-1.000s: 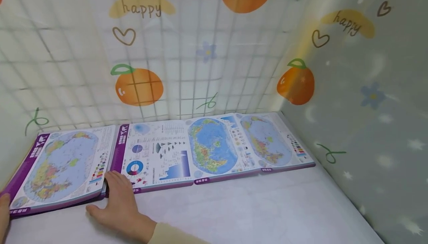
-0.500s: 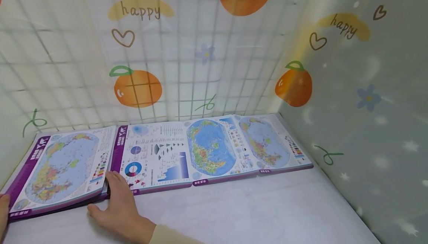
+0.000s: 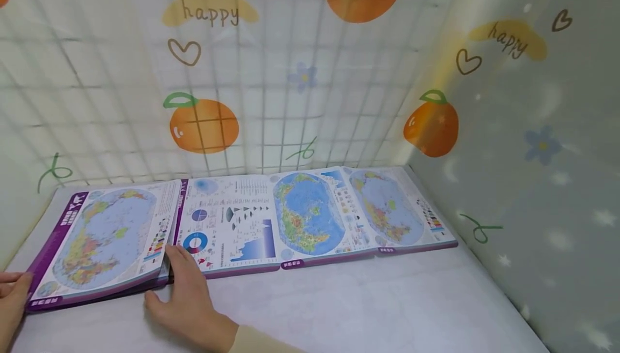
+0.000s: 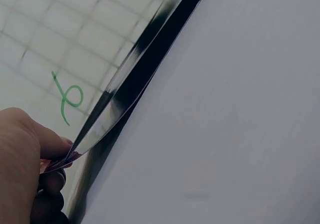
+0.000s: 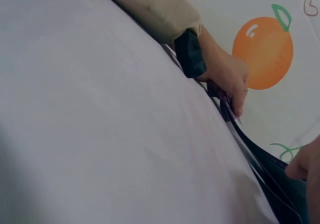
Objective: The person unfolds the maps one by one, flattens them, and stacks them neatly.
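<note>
A world map point(image 3: 106, 234) with a purple border lies at the far left, its right side overlapping the chart panel point(image 3: 237, 197) beside it. My left hand point(image 3: 12, 299) pinches its near left corner; the left wrist view shows thumb and fingers of that hand point(image 4: 25, 159) on the bent corner. At the map's right edge is my right hand point(image 3: 189, 294), fingers fairly straight along the edge and thumb spread toward the front. In the right wrist view the left hand point(image 5: 225, 78) holds the corner, while part of the right hand point(image 5: 310, 164) shows at the frame's edge.
Two more world map panels, a blue one point(image 3: 310, 213) and a paler one point(image 3: 387, 202), continue the row rightward. Behind stands a wire grid point(image 3: 271, 100) under a printed sheet; a grey printed side sheet point(image 3: 523, 191) bounds the right. The white table point(image 3: 368, 304) lies in front.
The left map has shifted right, covering more of the purple strip on the chart panel. Both hands have moved right with it, and more of the left hand shows.
</note>
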Motion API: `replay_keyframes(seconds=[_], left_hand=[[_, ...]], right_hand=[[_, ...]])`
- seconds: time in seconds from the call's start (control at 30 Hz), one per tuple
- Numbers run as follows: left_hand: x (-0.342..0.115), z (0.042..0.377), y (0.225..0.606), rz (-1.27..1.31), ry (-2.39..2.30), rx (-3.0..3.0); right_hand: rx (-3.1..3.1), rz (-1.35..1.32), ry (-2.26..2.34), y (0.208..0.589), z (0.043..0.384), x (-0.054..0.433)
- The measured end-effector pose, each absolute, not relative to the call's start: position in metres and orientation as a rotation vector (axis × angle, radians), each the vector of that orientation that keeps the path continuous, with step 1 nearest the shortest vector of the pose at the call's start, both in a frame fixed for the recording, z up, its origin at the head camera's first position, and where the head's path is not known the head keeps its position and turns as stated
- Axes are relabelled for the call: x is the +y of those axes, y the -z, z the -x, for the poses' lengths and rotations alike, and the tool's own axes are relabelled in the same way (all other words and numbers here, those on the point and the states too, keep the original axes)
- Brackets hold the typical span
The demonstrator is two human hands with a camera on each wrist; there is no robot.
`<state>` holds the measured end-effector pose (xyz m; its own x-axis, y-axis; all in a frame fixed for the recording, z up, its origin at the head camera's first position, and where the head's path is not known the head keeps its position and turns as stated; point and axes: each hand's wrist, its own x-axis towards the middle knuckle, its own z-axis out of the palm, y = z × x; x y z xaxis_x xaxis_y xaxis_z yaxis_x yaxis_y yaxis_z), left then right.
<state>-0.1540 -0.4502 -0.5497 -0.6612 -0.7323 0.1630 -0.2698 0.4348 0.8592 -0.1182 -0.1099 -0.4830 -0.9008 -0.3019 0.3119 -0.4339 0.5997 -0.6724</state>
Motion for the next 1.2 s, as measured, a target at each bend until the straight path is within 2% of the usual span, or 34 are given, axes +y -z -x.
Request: replay_keyframes(seconds=[0.37,0.77,1.0,1.2], left_hand=[[-0.425,0.151,0.520,-0.669,1.222,-2.197],[-0.403,0.148,0.505,-0.582,1.293,-2.304],[-0.397,0.143,0.517,-0.576,1.125,-2.450],[-0.383,0.142,0.508,-0.543,0.927,-2.550]], right_hand=[[-2.633,-0.571,-1.256,0.483,0.120,-0.096],[-2.597,-0.568,-1.297,0.484,0.117,-0.074],[-2.611,-0.554,-1.374,0.486,0.109,-0.058],[-2.588,-0.536,-1.344,0.487,0.110,-0.045]])
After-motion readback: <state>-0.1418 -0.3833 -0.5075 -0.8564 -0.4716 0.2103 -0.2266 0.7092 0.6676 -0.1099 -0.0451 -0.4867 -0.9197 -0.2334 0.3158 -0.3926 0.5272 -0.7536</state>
